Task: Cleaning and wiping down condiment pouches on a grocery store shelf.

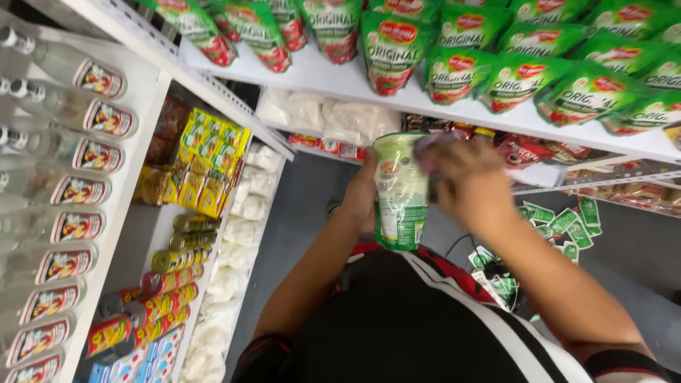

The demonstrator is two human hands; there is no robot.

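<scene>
Below the upper white shelf [333, 81], at mid-frame, a green stand-up pouch [399, 191] is held upright between both hands. Left hand [362, 195] wraps the pouch's left edge, fingers closed behind it. Right hand [472, 181], blurred, covers the pouch's upper right corner; how firmly it grips cannot be told. Above, matching green pouches [496, 60] stand in rows on the shelf. Left of the hands: clear bottles [64, 177], yellow packets [206, 159], cans [167, 284] and white bags [234, 269]. Small green sachets [560, 227] lie on the grey floor [298, 213].
</scene>
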